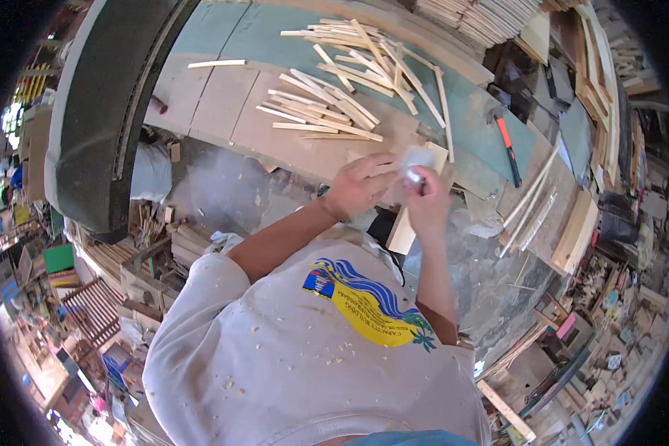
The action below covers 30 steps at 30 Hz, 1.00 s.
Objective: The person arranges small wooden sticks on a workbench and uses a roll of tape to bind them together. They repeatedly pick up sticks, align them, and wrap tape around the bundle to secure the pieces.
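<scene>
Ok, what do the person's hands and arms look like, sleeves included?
The left hand and right hand are ungloved, forearms bare. The left sleeve is pale and loose, ending near the elbow. The pale shirt has a blue-and-yellow print.

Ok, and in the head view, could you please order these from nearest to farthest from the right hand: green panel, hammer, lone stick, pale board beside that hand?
1. Pale board: right beside the right hand.
2. Hammer: to its right, on the table.
3. Lone stick: upper left.
4. Green panel: far left.
</scene>
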Available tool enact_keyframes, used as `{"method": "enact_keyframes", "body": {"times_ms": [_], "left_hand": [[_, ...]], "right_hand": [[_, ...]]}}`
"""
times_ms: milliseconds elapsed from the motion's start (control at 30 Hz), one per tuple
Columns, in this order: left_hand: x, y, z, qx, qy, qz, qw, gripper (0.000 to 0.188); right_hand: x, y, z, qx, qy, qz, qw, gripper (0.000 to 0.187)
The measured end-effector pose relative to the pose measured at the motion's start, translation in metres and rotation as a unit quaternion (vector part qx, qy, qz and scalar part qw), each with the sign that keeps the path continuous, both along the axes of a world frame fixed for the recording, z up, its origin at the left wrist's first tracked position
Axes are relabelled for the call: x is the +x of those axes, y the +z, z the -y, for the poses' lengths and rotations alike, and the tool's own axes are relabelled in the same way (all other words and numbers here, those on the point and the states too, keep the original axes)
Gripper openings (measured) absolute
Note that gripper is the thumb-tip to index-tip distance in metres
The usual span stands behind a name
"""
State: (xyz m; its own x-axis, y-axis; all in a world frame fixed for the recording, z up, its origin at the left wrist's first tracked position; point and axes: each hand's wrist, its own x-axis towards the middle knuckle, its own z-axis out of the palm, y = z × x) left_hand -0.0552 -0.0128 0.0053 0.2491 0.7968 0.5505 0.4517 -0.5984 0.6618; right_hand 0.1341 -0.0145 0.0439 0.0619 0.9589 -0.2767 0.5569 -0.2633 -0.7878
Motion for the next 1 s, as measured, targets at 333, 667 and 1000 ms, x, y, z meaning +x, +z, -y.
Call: {"method": "enact_keyframes", "body": {"times_ms": [333, 667, 1000], "left_hand": [[-0.048, -0.048, 0.005, -0.247, 0.071, -0.067, 0.964, 0.023], [-0.115, -0.113, -0.037, -0.23, 0.528, -0.136, 0.806, 0.036], [-0.116, -0.114, -0.07, -0.317, 0.554, -0.223, 0.736, 0.051]], "right_hand": [[0.173, -0.064, -0.135, 0.035, 0.0, 0.391, 0.92, 0.047], [0.098, -0.091, -0.198, 0.172, 0.15, 0.351, 0.908, 0.054], [0.042, -0.117, -0.229, 0.15, 0.079, 0.188, 0.967, 0.027]]}}
